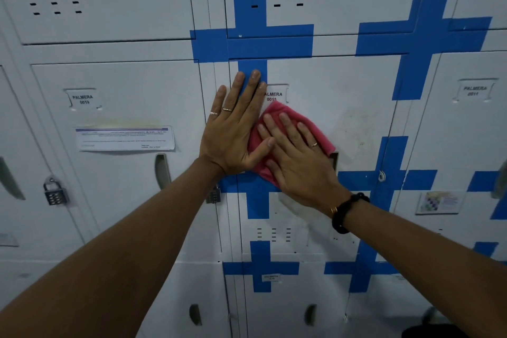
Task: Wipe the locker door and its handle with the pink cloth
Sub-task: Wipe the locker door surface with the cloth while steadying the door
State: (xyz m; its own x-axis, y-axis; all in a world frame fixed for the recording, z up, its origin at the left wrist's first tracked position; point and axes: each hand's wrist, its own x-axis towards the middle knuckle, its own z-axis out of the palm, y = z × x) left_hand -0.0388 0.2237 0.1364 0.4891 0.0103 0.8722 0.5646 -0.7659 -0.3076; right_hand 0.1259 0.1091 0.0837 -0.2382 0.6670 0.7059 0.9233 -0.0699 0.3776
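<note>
The grey locker door in the middle carries blue cross markings and a label reading "PALMERA 0015". My right hand lies flat on the pink cloth and presses it against the door. Under the cloth's right edge a bit of the recessed handle shows. My left hand is spread flat on the door's left edge beside the cloth, its thumb touching the cloth, fingers apart.
The locker to the left bears a "PALMERA 0019" label, a paper notice, a handle and a combination padlock. Another padlock hangs below my left wrist. Lockers continue above, below and to the right.
</note>
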